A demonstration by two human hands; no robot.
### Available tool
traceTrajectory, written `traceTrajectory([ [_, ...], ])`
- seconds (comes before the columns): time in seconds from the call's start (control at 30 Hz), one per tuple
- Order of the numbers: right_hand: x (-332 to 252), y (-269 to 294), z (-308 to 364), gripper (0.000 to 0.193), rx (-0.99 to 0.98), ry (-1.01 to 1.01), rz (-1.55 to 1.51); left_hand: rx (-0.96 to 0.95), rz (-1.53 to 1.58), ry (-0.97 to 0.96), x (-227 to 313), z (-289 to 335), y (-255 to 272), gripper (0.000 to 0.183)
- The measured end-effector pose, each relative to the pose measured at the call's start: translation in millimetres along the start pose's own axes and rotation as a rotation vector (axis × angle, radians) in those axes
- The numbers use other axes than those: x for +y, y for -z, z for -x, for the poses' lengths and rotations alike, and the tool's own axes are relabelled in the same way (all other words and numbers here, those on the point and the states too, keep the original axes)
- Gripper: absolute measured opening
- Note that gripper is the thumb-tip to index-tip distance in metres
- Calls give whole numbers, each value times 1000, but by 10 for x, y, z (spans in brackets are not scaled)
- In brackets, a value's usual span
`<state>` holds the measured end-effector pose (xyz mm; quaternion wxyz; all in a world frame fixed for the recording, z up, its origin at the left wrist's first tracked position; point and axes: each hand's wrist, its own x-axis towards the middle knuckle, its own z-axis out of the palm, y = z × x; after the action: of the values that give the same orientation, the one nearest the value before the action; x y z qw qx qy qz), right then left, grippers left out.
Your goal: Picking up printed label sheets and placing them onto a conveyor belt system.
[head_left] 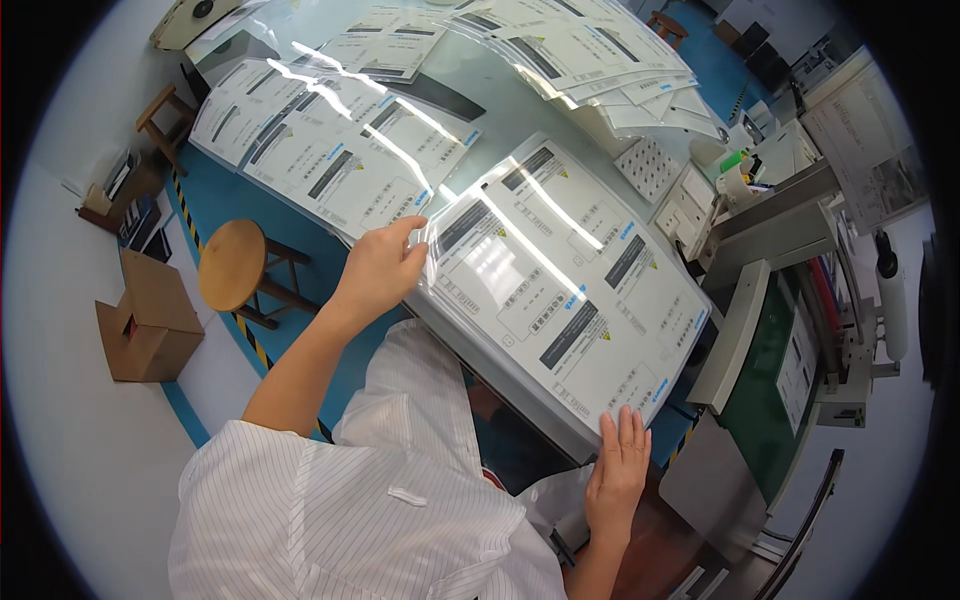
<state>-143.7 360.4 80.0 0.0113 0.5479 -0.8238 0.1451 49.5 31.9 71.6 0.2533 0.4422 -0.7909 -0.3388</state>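
A thick stack of printed label sheets (545,285), glossy on top, lies at an angle on the table edge in front of me. My left hand (375,270) is at the stack's left corner, thumb and forefinger closed on the edge of the top sheet. How many sheets it grips cannot be made out. At the near right corner, my right hand (617,475) rests with its fingers stretched out, fingertips on the stack's edge. Another set of printed sheets (310,160) lies just beyond my left hand.
More sheets form a tall pile (590,50) at the far side. A machine with a green bed (745,400) stands at the right, near a switch box (685,210). On the left are a wooden stool (235,265) and an open cardboard box (155,320).
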Motion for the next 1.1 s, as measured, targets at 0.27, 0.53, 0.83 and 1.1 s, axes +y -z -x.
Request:
traceTrajectory([
  [0.27, 42, -12, 17, 51, -24, -99, -37, -22, -115, -130, -141, -4, -90, 33],
  [0.53, 175, 100, 82, 55, 29, -178, -225, -148, -411, -33, 65, -102, 52, 35],
  [0.83, 209, -240, 149, 57, 247, -608, -697, -44, -437, -157, 34, -315, -172, 38],
  [1.1, 268, -271, 164, 51, 210, -674, -738, -77, -73, -145, -432, -524, -490, 46],
])
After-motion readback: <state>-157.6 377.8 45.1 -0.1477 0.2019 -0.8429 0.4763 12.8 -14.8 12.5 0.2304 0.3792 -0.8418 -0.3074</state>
